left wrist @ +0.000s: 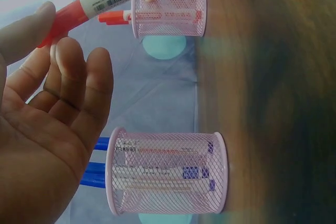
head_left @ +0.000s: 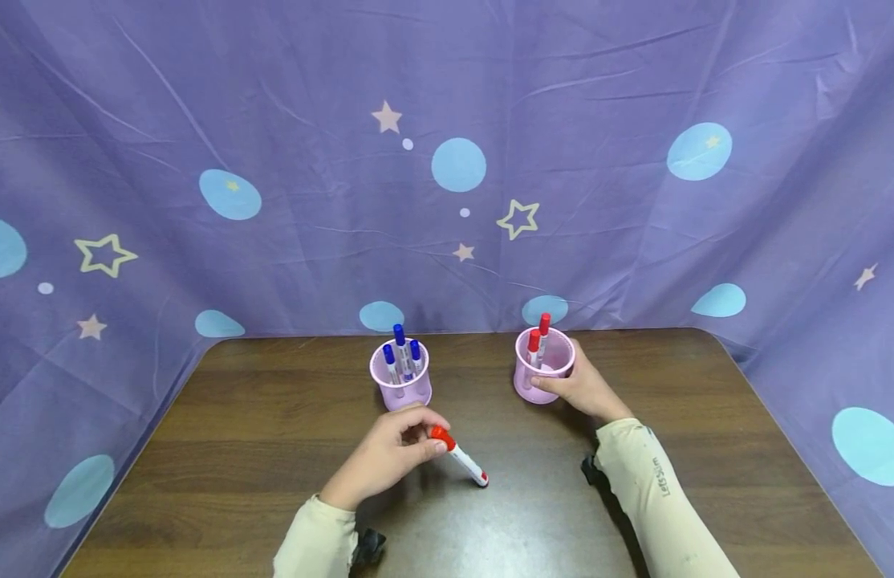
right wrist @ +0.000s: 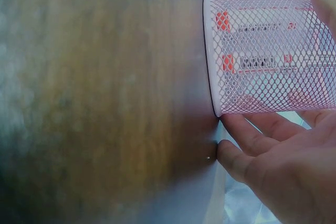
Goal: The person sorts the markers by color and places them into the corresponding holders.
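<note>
My left hand [head_left: 391, 453] pinches a red-capped whiteboard marker [head_left: 463, 459] by its cap between thumb and fingers. The marker slants, its tail end pointing down and to the right. At the back right, my right hand [head_left: 583, 387] grips a pink mesh pen cup [head_left: 522, 377], thumb on the front and fingers round the right side. Two red-capped markers [head_left: 539, 341] stand in that cup; their lower ends show through the mesh in the right wrist view. Beyond my left hand stands another pink mesh pen cup [head_left: 406, 395], holding three blue-capped markers [head_left: 400, 350] upright.
Both cups stand on a brown wooden table [head_left: 237, 449] near its back edge. Behind and at the sides hangs a purple curtain [head_left: 331, 193] with blue dots and stars. Dark straps show under both wrists.
</note>
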A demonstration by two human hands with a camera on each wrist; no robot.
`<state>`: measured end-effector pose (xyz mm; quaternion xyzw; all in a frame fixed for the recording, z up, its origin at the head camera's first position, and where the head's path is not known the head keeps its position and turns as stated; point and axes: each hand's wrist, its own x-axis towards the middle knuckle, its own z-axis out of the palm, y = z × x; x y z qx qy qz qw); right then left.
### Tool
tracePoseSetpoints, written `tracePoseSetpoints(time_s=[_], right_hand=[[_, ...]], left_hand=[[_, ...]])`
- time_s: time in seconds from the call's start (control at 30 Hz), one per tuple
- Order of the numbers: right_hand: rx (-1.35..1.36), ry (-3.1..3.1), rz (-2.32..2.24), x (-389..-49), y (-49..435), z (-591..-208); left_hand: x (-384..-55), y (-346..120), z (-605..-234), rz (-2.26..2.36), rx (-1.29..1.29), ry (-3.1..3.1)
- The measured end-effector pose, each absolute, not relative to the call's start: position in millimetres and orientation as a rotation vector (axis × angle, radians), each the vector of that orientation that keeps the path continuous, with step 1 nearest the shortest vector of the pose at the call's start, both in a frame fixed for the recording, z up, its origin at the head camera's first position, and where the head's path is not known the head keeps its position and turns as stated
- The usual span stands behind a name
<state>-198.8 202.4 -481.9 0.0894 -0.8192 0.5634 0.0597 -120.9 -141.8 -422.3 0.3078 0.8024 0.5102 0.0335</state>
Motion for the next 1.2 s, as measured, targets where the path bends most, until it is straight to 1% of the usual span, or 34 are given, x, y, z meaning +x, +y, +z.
tracePoseSetpoints(time_s=[0.2, 0.4, 0.57, 0.93, 1.2], right_hand=[[0.272, -2.47, 1.717, -194.6, 199.6, -475.1], [0.281, -2.469, 1.712, -198.1, 201.2, -480.4], [0.293, -2.451, 1.735, -196.9, 201.1, -480.3], [0.292, -2.436, 1.756, -195.7, 201.4, -480.3], [0.306, -2.472, 1.687, -195.7, 202.0, -479.2]], left_hand=[[-123.7, -136.4, -417.6, 1.608, 1.026, 2.478], [-127.8, -129.8, -410.0, 1.642, 1.122, 2.457], [-133.0, -121.2, -402.6, 1.656, 1.134, 2.482], [-149.1, -84.7, -366.3, 1.765, 1.047, 2.515], [-162.1, -57.3, -342.8, 1.834, 1.133, 2.476]])
